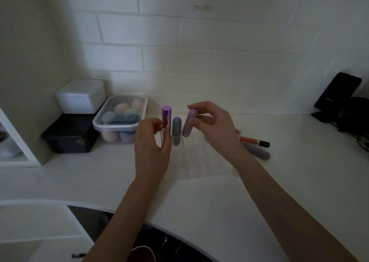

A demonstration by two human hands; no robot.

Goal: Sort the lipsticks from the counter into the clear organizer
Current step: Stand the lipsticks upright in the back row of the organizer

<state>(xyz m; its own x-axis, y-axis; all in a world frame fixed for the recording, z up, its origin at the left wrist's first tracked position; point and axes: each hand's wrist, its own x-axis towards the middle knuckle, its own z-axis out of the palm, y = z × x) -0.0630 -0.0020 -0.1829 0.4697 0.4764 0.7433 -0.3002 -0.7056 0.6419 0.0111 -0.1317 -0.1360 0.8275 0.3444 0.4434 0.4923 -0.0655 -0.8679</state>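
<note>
A: How many lipsticks?

B: Three at the clear plastic organizer (199, 158): a shiny purple tube (167, 115) pinched by the left hand (152, 148), a grey capsule (176, 131) standing, a lilac capsule (189, 125) pinched by the right hand (214, 128).

A: Others?

B: Two lie on the white counter (279, 191), by the tiled wall (199, 52).

Home vanity corner, white tiled wall (199, 48), counter (219, 191), tub of makeup sponges (119, 120)

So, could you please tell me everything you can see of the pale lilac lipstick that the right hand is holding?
The pale lilac, matte, round-ended lipstick tube is capsule-shaped and closed, with no cap seam visible. The right hand pinches its upper part, thumb in front and fingertips over the top. It tilts, top leaning right, with its lower end at the rim of the clear organizer, apparently entering a slot, just right of the upright grey capsule lipstick.
</note>
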